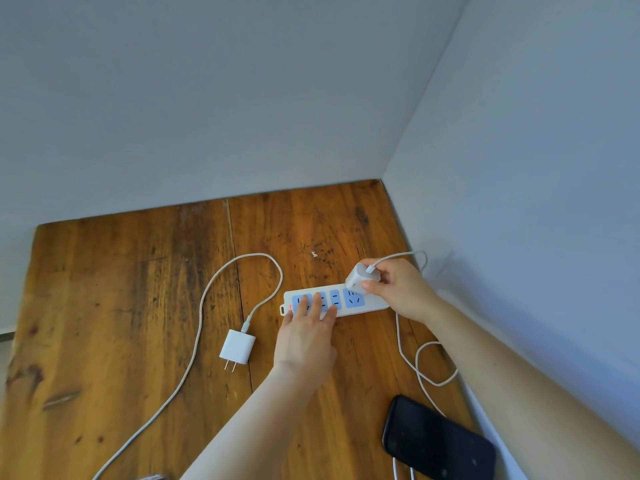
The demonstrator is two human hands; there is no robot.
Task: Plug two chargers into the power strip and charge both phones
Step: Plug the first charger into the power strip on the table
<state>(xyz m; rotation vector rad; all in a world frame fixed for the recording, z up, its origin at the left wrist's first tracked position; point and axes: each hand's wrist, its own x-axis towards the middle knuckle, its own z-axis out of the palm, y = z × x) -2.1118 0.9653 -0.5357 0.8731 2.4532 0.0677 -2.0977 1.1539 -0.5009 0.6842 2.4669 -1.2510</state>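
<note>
The left hand (pixel 306 336) lies flat, fingers spread, pinning the power strip (pixel 334 303) to the counter (pixel 138 306). Right-hand fingers (pixel 375 288) pinch a charger (pixel 360 277) over the socket directly below; a straight, square push should seat it.

We see a wooden table (pixel 138 289) pushed into the wall corner, bearing a power strip (pixel 375 302) toward its right edge, a loose charger (pixel 237 347) with cable (pixel 194 344) mid-table, and a phone (pixel 438 441) at the near right.
</note>
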